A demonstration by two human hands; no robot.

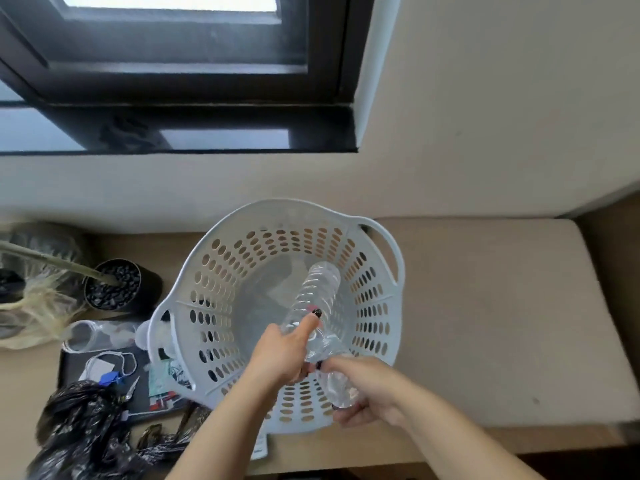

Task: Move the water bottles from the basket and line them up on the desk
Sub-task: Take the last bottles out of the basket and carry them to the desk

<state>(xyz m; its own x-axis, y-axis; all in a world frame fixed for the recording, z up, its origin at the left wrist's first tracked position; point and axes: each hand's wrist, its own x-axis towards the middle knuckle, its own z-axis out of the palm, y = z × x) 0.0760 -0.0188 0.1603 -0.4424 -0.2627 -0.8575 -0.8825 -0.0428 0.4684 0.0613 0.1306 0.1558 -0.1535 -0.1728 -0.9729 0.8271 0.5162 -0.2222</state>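
Your right hand (363,386) grips one clear bottle (337,389) and your left hand (287,351) another bottle (317,292), both over the basket (194,299): thin, ribbed, slippery plastic that likely dents, so hold mid-body, firmly but gently, towards the surface (485,306).

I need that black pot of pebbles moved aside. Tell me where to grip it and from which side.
Grip the black pot around its round side wall, just below the rim, coming from the front right with one hand. A stem leans out of the pebbles toward the left, and the basket stands close on the right, so a top grasp looks awkward.
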